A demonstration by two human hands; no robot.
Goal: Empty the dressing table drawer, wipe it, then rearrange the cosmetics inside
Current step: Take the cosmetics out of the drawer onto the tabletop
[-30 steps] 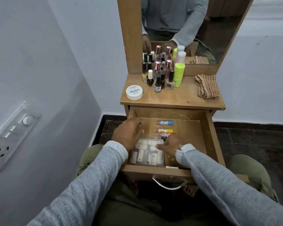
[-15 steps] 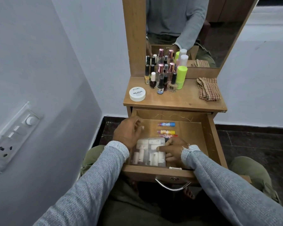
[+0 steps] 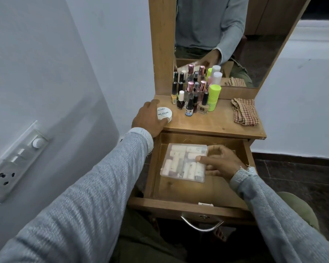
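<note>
The wooden drawer [image 3: 179, 205] of the dressing table stands pulled out. Inside it lies a clear plastic box [image 3: 180, 162] of small white tubes, toward the back left. My right hand [image 3: 220, 163] grips the box's right edge, thumb on its lid. My left hand [image 3: 148, 118] is up on the tabletop, fingers and thumb curled around a white round nail polish remover jar [image 3: 164, 114] at the front left corner. Several nail polish bottles [image 3: 194, 97] and a lime green container [image 3: 214, 97] stand near the mirror.
A checked cloth [image 3: 244, 112] lies crumpled on the tabletop's right side. The mirror [image 3: 226, 35] rises behind the bottles. A grey wall with a switch panel [image 3: 17, 160] is close on the left. The drawer's metal handle [image 3: 201, 225] hangs above my knees.
My left hand left the drawer and went up to the white jar on the tabletop. The clear box slid toward the drawer's back, and the coloured lip balm sticks are no longer visible.
</note>
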